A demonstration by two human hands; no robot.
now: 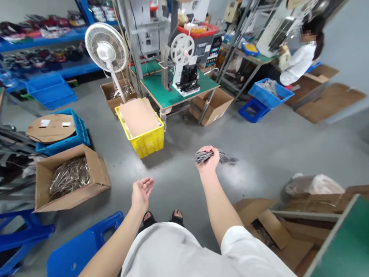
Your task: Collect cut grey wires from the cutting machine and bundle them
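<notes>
My right hand (208,159) is closed around a bundle of thin grey cables (204,156), whose loose ends stick out to the right and look blurred. My left hand (141,193) is held out over the floor, palm up, its fingers apart and nothing in it. Beyond the hands stands a yellow crate (148,142) with a brown cardboard sheet (138,117) on top. To the left of my left hand is a cardboard box (98,170) filled with thin, tangled strands.
A green worktable (162,92) with a machine is ahead, beside a white fan (107,49). Blue chairs (74,257) are at lower left. Open cartons (292,241) and a green tabletop (365,238) lie at lower right. A seated person (298,61) is at the upper right.
</notes>
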